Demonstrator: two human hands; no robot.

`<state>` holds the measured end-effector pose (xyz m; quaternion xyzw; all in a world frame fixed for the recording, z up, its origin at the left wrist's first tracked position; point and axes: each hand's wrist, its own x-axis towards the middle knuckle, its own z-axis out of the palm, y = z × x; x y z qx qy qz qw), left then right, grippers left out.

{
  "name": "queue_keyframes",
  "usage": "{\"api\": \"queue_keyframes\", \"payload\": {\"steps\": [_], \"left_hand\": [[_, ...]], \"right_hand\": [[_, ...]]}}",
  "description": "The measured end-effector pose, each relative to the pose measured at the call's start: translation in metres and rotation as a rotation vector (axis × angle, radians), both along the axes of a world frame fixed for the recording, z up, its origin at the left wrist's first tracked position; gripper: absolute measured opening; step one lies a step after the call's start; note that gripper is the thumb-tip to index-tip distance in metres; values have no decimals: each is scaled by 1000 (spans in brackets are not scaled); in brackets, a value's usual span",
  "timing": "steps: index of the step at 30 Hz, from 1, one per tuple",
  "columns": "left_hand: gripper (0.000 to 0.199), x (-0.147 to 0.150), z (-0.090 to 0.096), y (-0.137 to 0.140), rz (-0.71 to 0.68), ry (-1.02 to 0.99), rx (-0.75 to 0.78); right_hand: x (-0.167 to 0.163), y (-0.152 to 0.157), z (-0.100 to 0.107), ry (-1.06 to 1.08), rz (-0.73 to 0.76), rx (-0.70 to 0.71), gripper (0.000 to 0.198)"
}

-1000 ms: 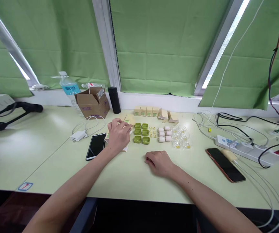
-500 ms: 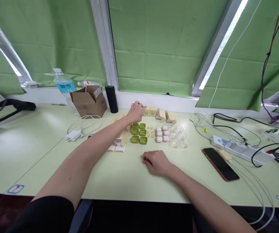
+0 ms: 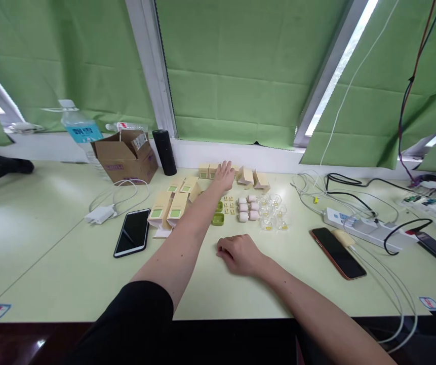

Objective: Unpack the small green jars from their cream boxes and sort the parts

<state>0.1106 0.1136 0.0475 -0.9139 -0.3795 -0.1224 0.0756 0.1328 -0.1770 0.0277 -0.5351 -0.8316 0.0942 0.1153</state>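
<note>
My left hand (image 3: pixel 224 176) reaches to the back of the table, fingers spread over a row of small cream boxes (image 3: pixel 203 171) by the wall. It touches or hovers just above one; which, I cannot tell. Under my left forearm are green square cups (image 3: pixel 218 219), partly hidden. Beside them lie tiny yellow pieces (image 3: pixel 229 205), pale pink rounded blocks (image 3: pixel 243 217) and clear plastic cups (image 3: pixel 267 223). My right hand (image 3: pixel 240 253) rests on the table in front of these, fingers curled, nothing visible in it. Larger cream cartons (image 3: pixel 160 209) stand left of my forearm.
On the left are a black phone (image 3: pixel 132 232), a white charger (image 3: pixel 101 214), a cardboard box (image 3: pixel 126 158), a water bottle (image 3: pixel 83 131) and a black cylinder (image 3: pixel 164 152). A second phone (image 3: pixel 337 252) and a power strip (image 3: pixel 365 230) with cables lie right. Two opened cartons (image 3: pixel 245 176) stand at the back.
My left hand has moved right along the back row, its fingers now spread. The view has shifted, uncovering the larger cartons and the left phone. My right hand stays resting on the table.
</note>
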Motion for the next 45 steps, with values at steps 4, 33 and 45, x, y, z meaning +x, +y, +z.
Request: {"api": "queue_keyframes", "payload": {"steps": [4, 33, 45], "left_hand": [[68, 4, 0, 0, -4, -1, 11], [53, -151, 33, -167, -280, -818, -294], [80, -189, -11, -217, -216, -581, -738]], "right_hand": [[-1, 0, 1, -2, -1, -8, 6], [0, -2, 5, 15, 24, 15, 12], [11, -1, 0, -9, -32, 124, 21]]}}
